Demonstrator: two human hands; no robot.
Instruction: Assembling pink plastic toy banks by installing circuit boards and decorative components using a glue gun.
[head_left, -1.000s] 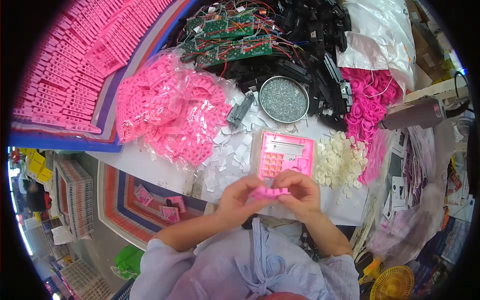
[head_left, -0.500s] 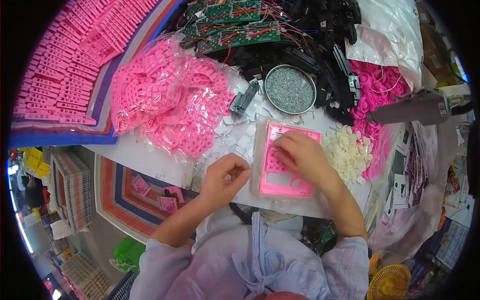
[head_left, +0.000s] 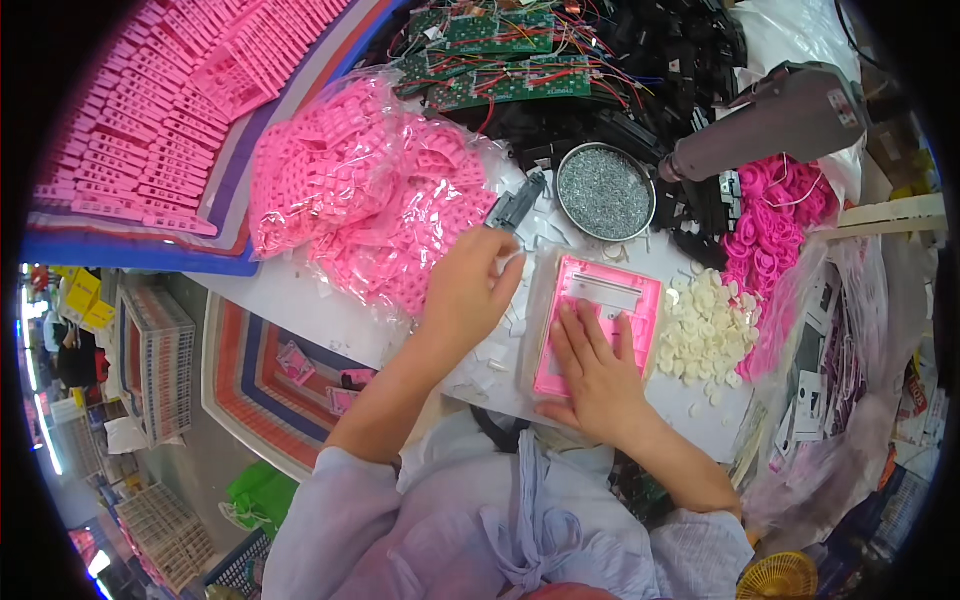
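Now two hands, right hand (head_left: pixel 598 385) flat on one pink case (head_left: pixel 610 310)

pink case (head_left: pixel 603 310) | white pads (head_left: pixel 705 325) | green boards (head_left: pixel 500 60)

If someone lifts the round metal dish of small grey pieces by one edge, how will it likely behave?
The round metal dish looks shallow and filled almost to its rim, so tilting it would probably spill the tiny loose pieces. It likely feels heavy for its size. Standing flat on the table, it seems unlikely to roll.
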